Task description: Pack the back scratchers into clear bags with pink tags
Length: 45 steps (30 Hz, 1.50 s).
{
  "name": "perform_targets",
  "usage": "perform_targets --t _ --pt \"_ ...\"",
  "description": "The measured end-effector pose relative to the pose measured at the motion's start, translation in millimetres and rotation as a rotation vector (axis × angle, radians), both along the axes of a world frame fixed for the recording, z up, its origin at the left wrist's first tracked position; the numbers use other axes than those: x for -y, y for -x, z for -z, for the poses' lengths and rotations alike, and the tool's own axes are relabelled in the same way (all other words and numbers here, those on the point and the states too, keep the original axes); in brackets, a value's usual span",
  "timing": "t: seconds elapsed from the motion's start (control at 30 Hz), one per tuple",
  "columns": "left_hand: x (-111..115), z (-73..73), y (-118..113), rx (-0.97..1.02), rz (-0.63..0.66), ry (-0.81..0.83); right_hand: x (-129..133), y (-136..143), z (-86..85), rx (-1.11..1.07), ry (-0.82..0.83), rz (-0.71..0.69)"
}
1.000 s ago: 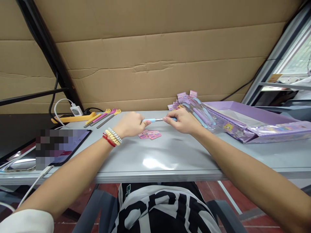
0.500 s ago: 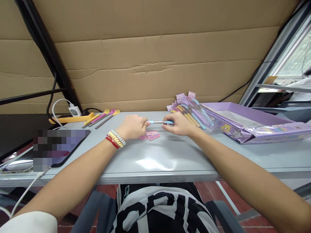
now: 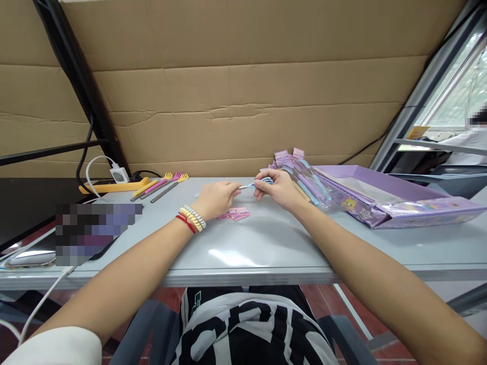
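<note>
My left hand [image 3: 219,198] is closed around the metal shaft of a slim light-blue fork-headed stick [image 3: 246,186]. A small light-blue end shows beyond that hand on its left side. At the blue tined end, my right hand [image 3: 277,188] grips with thumb and fingers, covering part of it. Both hands are above the grey table, close together. Below and between them lie several small pink printed cards [image 3: 239,213]. Several plastic-wrapped sticks in purple, blue and yellow [image 3: 310,185] lie just right of my right hand, partly hidden by it.
Several yellow- and pink-headed fork sticks [image 3: 167,185] lie at the back left, near a yellow bar [image 3: 114,187] and a white charger [image 3: 119,175]. A device with a blurred screen [image 3: 99,228] and cables is at left. A purple open box [image 3: 411,215] stands at right; cardboard [image 3: 236,121] backs the table.
Earlier, the metal shaft showed between my hands with light blue at both sides. Now my left hand has slid along it toward the tined end, and the blue tines show by my right fingers.
</note>
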<state>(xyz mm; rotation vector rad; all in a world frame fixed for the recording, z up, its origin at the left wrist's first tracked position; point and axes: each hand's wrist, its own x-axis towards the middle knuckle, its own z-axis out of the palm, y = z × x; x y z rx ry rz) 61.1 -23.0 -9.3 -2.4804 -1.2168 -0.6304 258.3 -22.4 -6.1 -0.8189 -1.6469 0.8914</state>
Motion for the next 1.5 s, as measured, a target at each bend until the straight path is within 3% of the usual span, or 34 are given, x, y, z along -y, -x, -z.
perform_targets --t 0.1,0.2,0.37,0.47,0.63,0.77,0.87,1.03,1.13,1.2,1.37,1.5 --pt "-11 -6.8 7 -0.005 -0.08 -0.073 -8 -1 -1.4 -0.072 -0.002 0.108" --pt "-27 -15.2 29 0.039 -0.184 -0.145 -19 -17 -11.8 -0.205 -0.041 0.264" --pt "-50 -23.4 88 0.08 -0.36 -0.17 -30 -85 -37.9 -0.512 -0.105 0.64" --pt "-57 -23.4 118 0.123 -0.45 -0.19 -27 -132 -44.4 -0.72 -0.125 0.843" --pt "-66 -18.0 140 0.122 -0.415 -0.157 -25 -171 -39.7 -0.712 -0.141 0.857" --pt "-64 -22.3 142 0.121 -0.388 -0.033 -29 -159 -39.5 -0.689 -0.14 0.892" --pt "-50 -34.1 124 0.127 -0.31 -0.014 -28 -130 -40.1 -0.609 -0.131 0.821" --pt "-16 -42.8 52 0.024 -0.22 -0.13 -12 -48 -28.9 -0.117 -0.125 0.346" --pt "2 -36.8 15 -0.022 -0.175 -0.156 -2 -2 -18.9 0.092 -0.131 0.153" --pt "8 -31.8 3 -0.008 -0.165 -0.154 2 13 -14.3 0.08 -0.149 0.091" --pt "0 -25.4 6 0.007 -0.149 -0.096 -6 6 -9.4 0.143 -0.163 0.068" --pt "-22 -25.3 29 0.005 -0.17 -0.052 -24 -19 -8.8 0.033 -0.062 0.206"
